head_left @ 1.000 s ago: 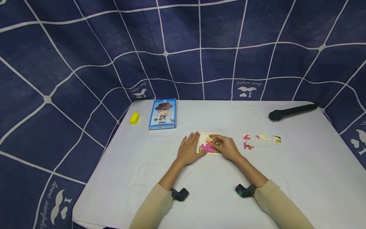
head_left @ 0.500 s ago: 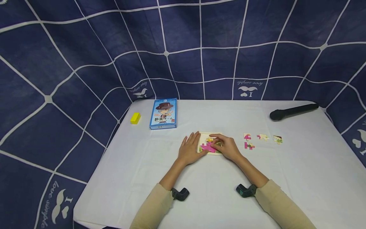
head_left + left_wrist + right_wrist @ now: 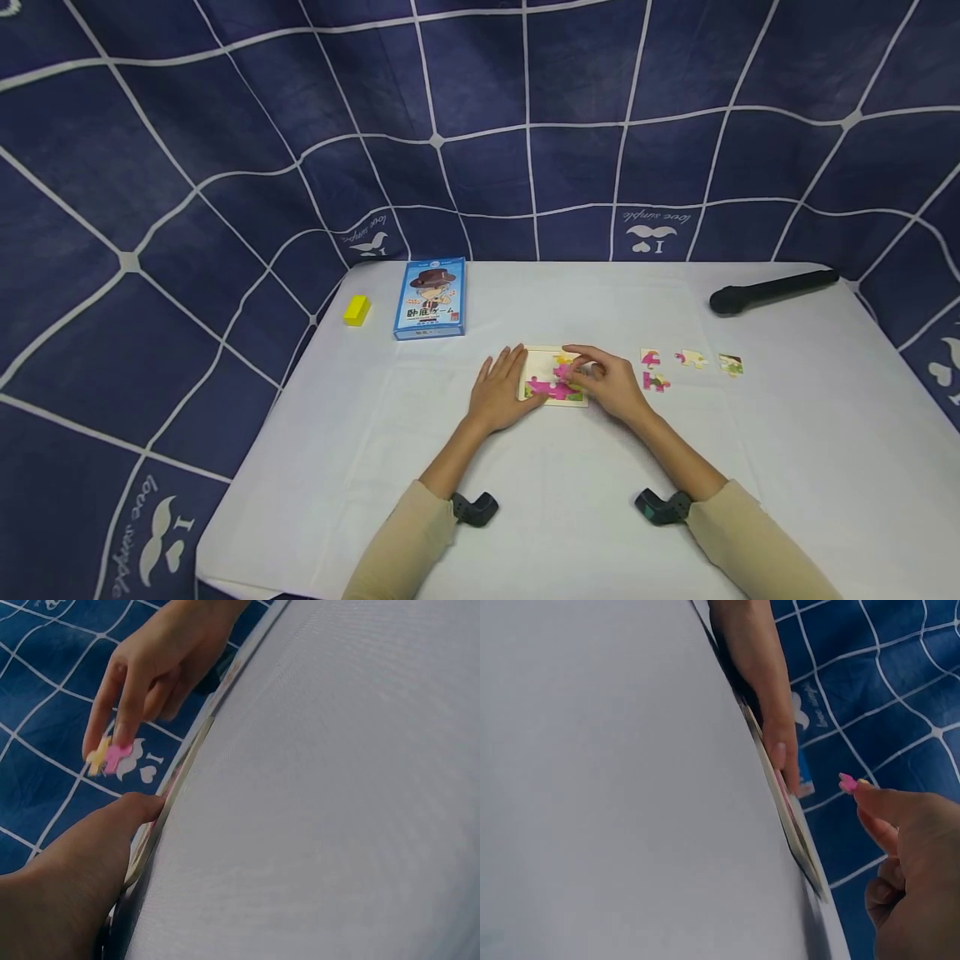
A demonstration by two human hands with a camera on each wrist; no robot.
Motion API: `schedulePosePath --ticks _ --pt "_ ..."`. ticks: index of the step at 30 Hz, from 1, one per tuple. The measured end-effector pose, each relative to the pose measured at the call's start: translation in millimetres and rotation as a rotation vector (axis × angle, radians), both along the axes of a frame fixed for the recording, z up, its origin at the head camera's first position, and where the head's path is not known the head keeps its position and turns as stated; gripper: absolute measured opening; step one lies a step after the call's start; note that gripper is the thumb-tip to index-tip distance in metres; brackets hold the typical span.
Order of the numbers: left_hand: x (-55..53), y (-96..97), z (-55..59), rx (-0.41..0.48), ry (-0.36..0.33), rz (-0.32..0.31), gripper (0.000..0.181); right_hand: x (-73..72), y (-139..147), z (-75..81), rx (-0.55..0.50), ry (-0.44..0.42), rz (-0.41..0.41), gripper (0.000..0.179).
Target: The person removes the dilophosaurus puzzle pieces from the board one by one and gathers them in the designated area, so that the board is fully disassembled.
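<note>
A small wooden jigsaw tray (image 3: pixel 540 364) lies on the white table, with pink and green pieces (image 3: pixel 551 389) along its near side. My left hand (image 3: pixel 497 392) rests along its left side, fingers straight, thumb at the near rim. Between thumb and fingertips my right hand (image 3: pixel 613 390) pinches a pink-and-yellow jigsaw piece (image 3: pixel 116 759) over the tray's right half. Both wrist views show this piece raised above the tray; in the right wrist view only a pink bit of the puzzle piece (image 3: pixel 847 783) sticks out past the thumb.
Several loose jigsaw pieces (image 3: pixel 655 382) lie right of the tray. Farther back are a blue game box (image 3: pixel 430 298), a yellow block (image 3: pixel 356 310) and a black microphone-shaped object (image 3: pixel 772 292). A dark blue grid-patterned cloth (image 3: pixel 480 167) hangs behind the table.
My right hand has shifted a little to the right and lifted the pink-and-yellow jigsaw piece up from the tray. The left hand stays in place.
</note>
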State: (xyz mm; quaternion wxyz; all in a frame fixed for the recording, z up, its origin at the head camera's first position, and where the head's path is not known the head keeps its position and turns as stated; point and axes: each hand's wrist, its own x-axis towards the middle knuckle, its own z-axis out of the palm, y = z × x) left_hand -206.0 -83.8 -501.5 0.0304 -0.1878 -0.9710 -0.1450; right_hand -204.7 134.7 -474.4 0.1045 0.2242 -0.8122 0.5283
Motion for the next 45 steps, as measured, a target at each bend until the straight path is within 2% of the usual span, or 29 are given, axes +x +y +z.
schedulePosePath --ticks 3,6,9,14,22,25,30,45 --pt "1.0 1.2 -0.1 0.017 0.009 -0.013 0.087 14.5 13.1 18.2 0.007 0.011 -0.016 0.039" --pt "0.9 1.9 0.9 0.003 0.013 -0.013 0.087 21.2 33.2 23.6 0.04 0.055 -0.059 0.038" --pt "0.1 1.7 1.2 -0.012 0.001 -0.004 0.088 18.9 60.4 13.4 0.063 0.085 -0.12 0.038" --pt "0.1 1.2 1.9 -0.036 -0.016 0.009 0.088 16.8 107.9 -4.0 0.079 0.076 -0.225 0.04" --pt "0.1 1.7 2.1 -0.028 -0.036 0.006 0.088 30.9 153.8 -14.5 0.197 -0.02 -0.383 0.038" --pt "-0.1 1.2 1.3 -0.027 -0.026 0.005 0.088 33.7 161.4 -19.6 0.258 -0.043 -0.405 0.037" --pt "-0.6 0.7 0.1 -0.024 -0.019 0.003 0.088 33.4 165.6 -24.1 0.326 -0.025 -0.4 0.036" --pt "-0.8 -0.3 0.8 -0.022 -0.02 -0.001 0.088 32.1 163.8 -23.1 0.424 0.011 -0.382 0.032"
